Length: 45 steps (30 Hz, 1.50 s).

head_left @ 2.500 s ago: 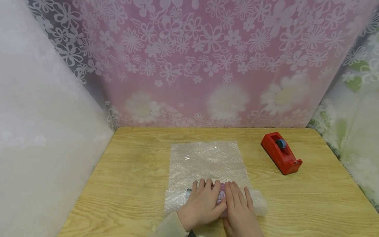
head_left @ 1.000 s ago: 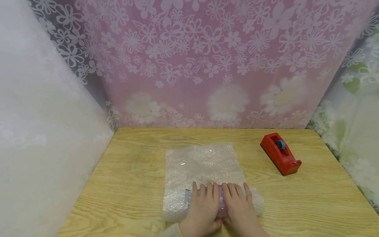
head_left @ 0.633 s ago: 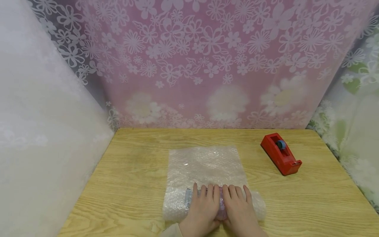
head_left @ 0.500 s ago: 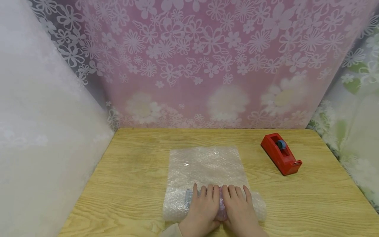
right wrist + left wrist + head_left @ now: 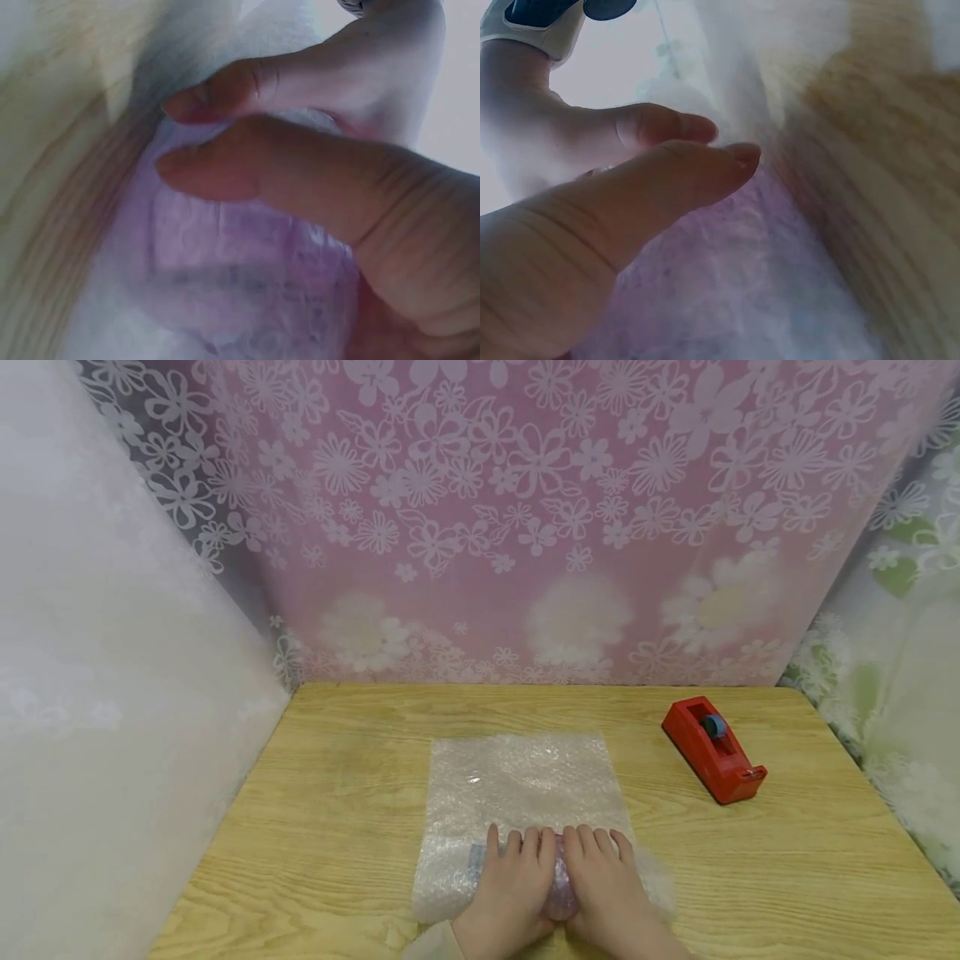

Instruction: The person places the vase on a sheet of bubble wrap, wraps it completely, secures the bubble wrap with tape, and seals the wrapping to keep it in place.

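The purple bundle (image 5: 561, 893) lay on the table (image 5: 337, 793) inside bubble wrap (image 5: 525, 777) — long axis left to right, bluish end (image 5: 476, 862) leftward. Left hand (image 5: 512, 887) and right hand (image 5: 606, 878) gripped it — fingers curled over, thumbs on the near side.

This seems to be a small work corner, enclosed by curtains on three sides. Behind the wood-grain counter (image 5: 322, 793) there is a pink floral curtain (image 5: 525, 527), at the left a whitish curtain (image 5: 127, 735), at the right a leaf-patterned curtain (image 5: 900, 660). The counter carries bubble wrap (image 5: 525, 785) and a red tape dispenser (image 5: 701, 756). Whether this is inside a home or a workshop, I cannot tell.
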Available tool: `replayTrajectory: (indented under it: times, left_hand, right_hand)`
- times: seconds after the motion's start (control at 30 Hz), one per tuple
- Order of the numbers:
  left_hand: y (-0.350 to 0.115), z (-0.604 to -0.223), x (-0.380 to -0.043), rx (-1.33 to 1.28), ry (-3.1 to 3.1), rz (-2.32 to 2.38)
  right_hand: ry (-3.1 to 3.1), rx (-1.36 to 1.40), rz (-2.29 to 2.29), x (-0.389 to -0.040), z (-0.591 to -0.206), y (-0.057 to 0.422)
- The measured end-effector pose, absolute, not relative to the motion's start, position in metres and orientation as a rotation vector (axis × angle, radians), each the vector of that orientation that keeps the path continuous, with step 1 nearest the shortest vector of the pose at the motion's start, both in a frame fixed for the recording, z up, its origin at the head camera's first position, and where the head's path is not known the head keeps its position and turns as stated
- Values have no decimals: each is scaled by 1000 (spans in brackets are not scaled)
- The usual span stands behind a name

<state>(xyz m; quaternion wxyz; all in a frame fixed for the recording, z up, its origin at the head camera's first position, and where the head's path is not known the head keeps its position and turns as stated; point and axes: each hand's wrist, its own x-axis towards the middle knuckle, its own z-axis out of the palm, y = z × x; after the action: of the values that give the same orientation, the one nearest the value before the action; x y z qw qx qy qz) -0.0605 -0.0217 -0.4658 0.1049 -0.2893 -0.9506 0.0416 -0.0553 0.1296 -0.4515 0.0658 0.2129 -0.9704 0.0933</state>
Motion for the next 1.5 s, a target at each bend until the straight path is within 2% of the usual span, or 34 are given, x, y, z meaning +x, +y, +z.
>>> replayTrajectory:
  times: [0.53,0.93,1.3,1.5]
  left_hand:
    - [-23,-456,-68,-932,-2874,156]
    - [-22,-452,-68,-971,-2866,223]
    - [-17,-463,-50,-799,-2439,266]
    - [-12,-474,-52,-767,-2403,234]
  right_hand:
    - [-3115,693,445,-65,-444,139]
    - [-3227,619,454,-68,-438,135]
    - [-3181,657,415,-70,-437,136]
    - [-3215,646,433,-74,-435,137]
